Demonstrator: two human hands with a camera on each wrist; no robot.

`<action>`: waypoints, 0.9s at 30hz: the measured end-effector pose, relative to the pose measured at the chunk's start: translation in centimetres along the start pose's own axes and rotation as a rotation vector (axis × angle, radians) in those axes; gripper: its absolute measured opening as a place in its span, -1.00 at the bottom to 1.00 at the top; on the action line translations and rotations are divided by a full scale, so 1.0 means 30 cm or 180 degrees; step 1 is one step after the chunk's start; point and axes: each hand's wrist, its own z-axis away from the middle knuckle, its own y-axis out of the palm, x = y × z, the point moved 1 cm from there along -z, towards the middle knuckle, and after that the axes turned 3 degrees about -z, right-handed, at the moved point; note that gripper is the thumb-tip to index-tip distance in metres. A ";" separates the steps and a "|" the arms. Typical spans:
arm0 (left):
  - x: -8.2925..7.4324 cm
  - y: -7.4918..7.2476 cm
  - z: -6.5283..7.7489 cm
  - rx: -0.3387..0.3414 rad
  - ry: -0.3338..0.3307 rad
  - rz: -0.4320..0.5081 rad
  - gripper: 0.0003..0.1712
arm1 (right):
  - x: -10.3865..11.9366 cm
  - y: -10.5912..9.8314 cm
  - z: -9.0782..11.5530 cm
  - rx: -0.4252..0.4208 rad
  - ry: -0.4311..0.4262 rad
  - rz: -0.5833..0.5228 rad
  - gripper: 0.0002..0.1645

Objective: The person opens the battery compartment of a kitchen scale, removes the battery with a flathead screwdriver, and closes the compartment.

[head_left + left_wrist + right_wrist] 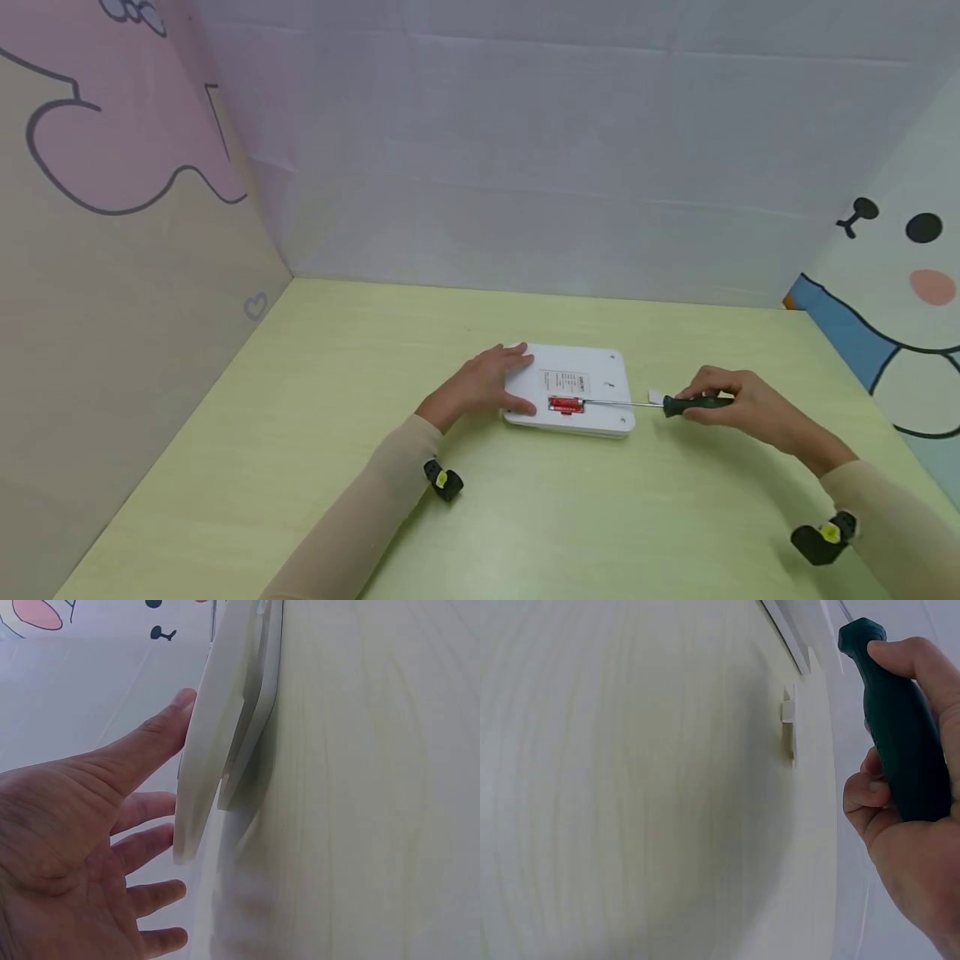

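A flat white device [583, 360] lies with its label and screw side up, its battery bay uncovered. Red batteries [566, 405] sit in that bay. My left hand [487, 383] rests on the device's left end with fingers spread; in the left wrist view, the thumb lies along the white body [199, 787] and the fingers are fairly straight. A screwdriver [699, 403] with a dark green handle is gripped in my right hand [750, 408]. Its thin metal shaft points left, with the tip at the right end of the batteries. The right wrist view shows fingers around the handle [907, 742].
A small white cover piece [790, 724] is on the table to the right of the device, close to the screwdriver handle. The pale yellow table [360, 358] meets light cloth walls [525, 167] at the back and sides. Both wrists wear small black cameras.
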 end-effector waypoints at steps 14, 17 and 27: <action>-0.008 -0.008 0.005 0.0009 0.0001 0.0083 0.06 | -0.031 0.032 0.036 -0.0073 0.0457 -0.0151 -0.78; -0.012 -0.011 0.006 0.0014 0.0016 0.0057 0.05 | -0.030 0.034 0.039 -0.0090 0.0461 -0.0116 -0.78; -0.003 -0.007 0.003 -0.0004 -0.0006 0.0034 0.05 | -0.016 0.032 0.036 -0.0100 0.0446 -0.0042 -0.78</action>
